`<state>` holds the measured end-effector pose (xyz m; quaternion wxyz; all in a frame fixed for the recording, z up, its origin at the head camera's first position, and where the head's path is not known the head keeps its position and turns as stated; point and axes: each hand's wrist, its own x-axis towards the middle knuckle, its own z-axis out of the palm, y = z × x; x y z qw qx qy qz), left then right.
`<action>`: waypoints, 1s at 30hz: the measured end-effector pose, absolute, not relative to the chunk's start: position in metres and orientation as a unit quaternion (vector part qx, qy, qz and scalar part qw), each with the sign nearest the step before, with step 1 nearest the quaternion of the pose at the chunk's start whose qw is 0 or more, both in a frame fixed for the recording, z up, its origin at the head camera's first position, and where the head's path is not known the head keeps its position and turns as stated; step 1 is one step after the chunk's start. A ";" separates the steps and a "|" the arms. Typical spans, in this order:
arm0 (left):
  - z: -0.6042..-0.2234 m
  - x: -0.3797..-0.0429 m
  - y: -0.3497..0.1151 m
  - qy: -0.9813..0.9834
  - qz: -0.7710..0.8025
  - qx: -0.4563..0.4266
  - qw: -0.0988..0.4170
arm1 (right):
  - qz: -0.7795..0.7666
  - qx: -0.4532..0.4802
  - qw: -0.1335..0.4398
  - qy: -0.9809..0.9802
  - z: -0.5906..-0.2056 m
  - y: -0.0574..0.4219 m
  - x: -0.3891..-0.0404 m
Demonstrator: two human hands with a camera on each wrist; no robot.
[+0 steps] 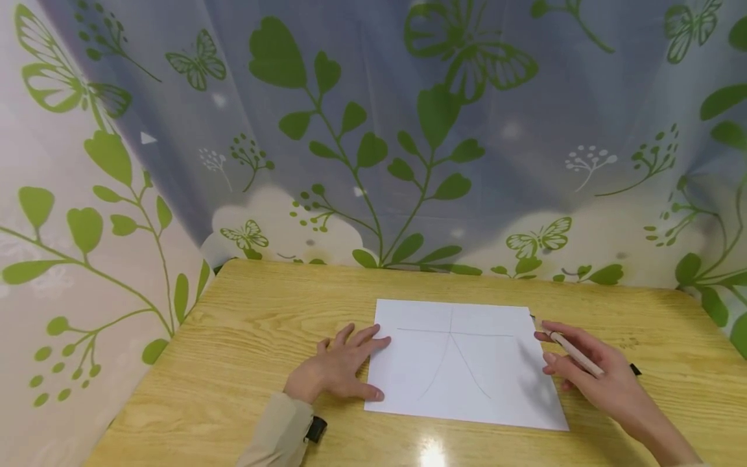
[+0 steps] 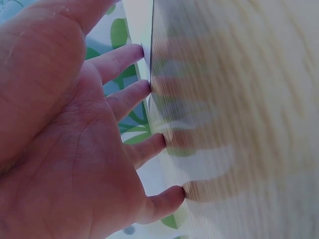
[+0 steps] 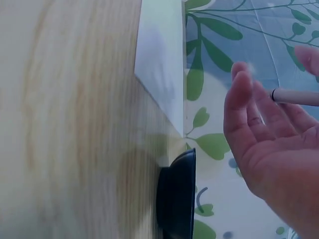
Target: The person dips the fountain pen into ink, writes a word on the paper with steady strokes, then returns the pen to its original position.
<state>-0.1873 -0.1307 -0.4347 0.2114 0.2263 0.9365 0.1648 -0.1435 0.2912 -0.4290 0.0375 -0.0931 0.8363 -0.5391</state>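
A white sheet of paper (image 1: pixel 467 370) with a few thin pencil lines lies on a light wooden table (image 1: pixel 245 337). My left hand (image 1: pixel 341 366) rests flat at the sheet's left edge, fingers spread and straight. In the left wrist view its fingertips (image 2: pixel 149 89) press on the table top (image 2: pixel 239 99). At the sheet's right edge my right hand (image 1: pixel 589 379) hovers and holds a pale pencil (image 1: pixel 574 353) between thumb and fingers. The right wrist view shows the pencil (image 3: pixel 296 96) held above the paper's corner (image 3: pixel 162 64).
A small black object (image 1: pixel 635 370) sits on the table just behind my right hand and looks rounded in the right wrist view (image 3: pixel 174 194). A curtain (image 1: pixel 373 130) printed with green leaves and butterflies hangs around the table's far and left sides.
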 end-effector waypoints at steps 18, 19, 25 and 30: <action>-0.435 -0.188 -0.132 0.936 0.169 0.229 0.209 | -0.547 -0.035 0.013 0.837 -0.445 0.326 -0.130; -0.435 -0.188 -0.132 0.936 0.169 0.228 0.208 | -0.533 -0.030 0.006 0.846 -0.446 0.329 -0.128; -0.435 -0.188 -0.131 0.936 0.179 0.229 0.199 | -0.437 0.061 -0.036 0.897 -0.454 0.344 -0.121; -0.435 -0.188 -0.131 0.937 0.182 0.229 0.193 | -0.375 0.132 -0.057 0.916 -0.461 0.358 -0.120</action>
